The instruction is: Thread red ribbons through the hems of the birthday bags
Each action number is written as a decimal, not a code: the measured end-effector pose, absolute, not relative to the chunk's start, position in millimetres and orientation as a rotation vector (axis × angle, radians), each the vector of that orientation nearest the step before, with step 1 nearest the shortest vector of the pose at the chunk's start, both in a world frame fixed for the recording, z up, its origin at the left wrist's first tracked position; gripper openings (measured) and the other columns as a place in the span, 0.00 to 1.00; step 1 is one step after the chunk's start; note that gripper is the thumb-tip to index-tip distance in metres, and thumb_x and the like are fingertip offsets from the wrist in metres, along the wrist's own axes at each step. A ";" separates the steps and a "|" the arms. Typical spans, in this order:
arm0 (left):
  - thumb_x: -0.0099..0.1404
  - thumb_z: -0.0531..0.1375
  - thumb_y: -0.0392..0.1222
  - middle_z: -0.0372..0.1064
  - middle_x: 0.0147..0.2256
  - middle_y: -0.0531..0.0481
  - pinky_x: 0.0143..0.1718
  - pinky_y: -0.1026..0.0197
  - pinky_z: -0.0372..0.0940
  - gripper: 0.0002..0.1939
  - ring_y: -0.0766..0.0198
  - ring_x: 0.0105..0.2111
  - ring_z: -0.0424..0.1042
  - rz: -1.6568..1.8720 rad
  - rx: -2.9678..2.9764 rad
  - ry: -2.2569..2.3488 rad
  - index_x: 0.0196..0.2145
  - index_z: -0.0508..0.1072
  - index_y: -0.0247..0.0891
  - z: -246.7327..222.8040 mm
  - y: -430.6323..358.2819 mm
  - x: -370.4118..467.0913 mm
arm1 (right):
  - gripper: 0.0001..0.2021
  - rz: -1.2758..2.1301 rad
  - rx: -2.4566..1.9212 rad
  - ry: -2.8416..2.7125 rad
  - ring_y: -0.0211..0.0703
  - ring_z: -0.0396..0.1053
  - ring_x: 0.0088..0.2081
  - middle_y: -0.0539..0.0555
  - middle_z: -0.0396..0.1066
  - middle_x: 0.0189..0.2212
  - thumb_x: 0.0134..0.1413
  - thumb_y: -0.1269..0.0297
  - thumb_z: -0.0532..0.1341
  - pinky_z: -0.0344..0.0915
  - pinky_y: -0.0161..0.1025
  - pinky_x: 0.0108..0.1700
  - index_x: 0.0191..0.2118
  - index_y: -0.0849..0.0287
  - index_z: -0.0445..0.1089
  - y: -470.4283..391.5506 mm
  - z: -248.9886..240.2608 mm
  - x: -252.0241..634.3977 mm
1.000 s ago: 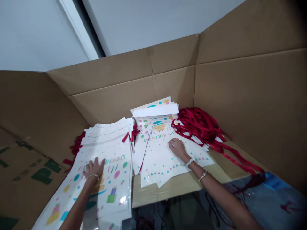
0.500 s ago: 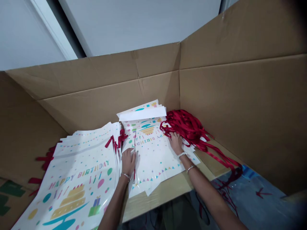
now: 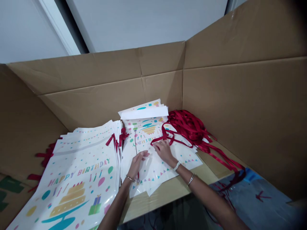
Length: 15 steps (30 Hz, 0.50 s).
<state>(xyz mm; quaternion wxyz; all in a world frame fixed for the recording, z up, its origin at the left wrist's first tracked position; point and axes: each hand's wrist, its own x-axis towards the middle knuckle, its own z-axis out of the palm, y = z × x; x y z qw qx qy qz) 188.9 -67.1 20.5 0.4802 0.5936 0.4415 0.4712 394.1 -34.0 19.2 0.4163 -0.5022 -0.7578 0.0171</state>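
My right hand pinches a strand of dark red ribbon above a white sheet printed with a birthday design. That strand runs back to a tangled heap of red ribbon at the sheet's right. My left hand hovers over or rests on the same sheet, fingers extended toward the right hand and holding nothing visible. Beneath and beside the left hand lies a thin dark tool with a looped red end, its long shaft pointing away from me; its kind is unclear.
On the left lies a stack of "Happy Birthday" printed sheets with red ribbon ties at its edges. Tall cardboard walls enclose the back and sides. Ribbon ends trail over the wooden tabletop's right edge toward blue plastic.
My right hand has moved left from the ribbon heap, drawing out a strand of ribbon over the sheet. My left hand has shifted right, off the thin tool, toward it.
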 end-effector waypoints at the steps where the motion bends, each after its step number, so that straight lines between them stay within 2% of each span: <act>1: 0.67 0.60 0.63 0.78 0.43 0.39 0.49 0.52 0.66 0.27 0.51 0.45 0.75 1.122 1.313 0.986 0.44 0.80 0.35 18.7 -66.8 193.1 | 0.12 0.105 -1.189 -1.950 0.46 0.69 0.43 0.55 0.79 0.39 0.71 0.64 0.55 0.55 0.45 0.52 0.44 0.56 0.78 -39.7 17.5 382.5; 4: 0.61 0.69 0.57 0.78 0.41 0.39 0.46 0.55 0.68 0.23 0.54 0.42 0.76 1.176 0.965 0.785 0.40 0.80 0.33 11.2 -62.9 198.6 | 0.11 0.287 -1.052 -2.023 0.43 0.73 0.38 0.54 0.79 0.37 0.71 0.65 0.55 0.60 0.40 0.48 0.46 0.58 0.76 -53.4 12.5 358.3; 8: 0.58 0.73 0.42 0.78 0.38 0.44 0.45 0.59 0.71 0.13 0.59 0.40 0.77 1.256 0.709 0.699 0.38 0.79 0.33 11.1 -55.1 187.2 | 0.11 0.564 -1.006 -2.001 0.39 0.71 0.27 0.48 0.75 0.24 0.70 0.63 0.55 0.62 0.35 0.39 0.44 0.58 0.75 -65.7 10.5 351.0; 12: 0.65 0.67 0.33 0.73 0.30 0.52 0.39 0.66 0.73 0.03 0.68 0.32 0.76 1.370 0.488 0.641 0.36 0.76 0.35 25.6 -41.1 154.7 | 0.14 0.774 -0.917 -2.055 0.36 0.70 0.26 0.47 0.73 0.22 0.70 0.59 0.55 0.61 0.32 0.35 0.42 0.58 0.77 -78.1 10.8 353.2; 15: 0.71 0.58 0.28 0.70 0.26 0.55 0.32 0.71 0.71 0.08 0.74 0.25 0.72 1.534 0.301 0.628 0.36 0.74 0.35 36.0 -28.3 116.4 | 0.16 0.741 -0.753 -2.260 0.37 0.72 0.29 0.50 0.77 0.27 0.70 0.56 0.55 0.62 0.32 0.37 0.43 0.58 0.78 -87.7 8.3 352.1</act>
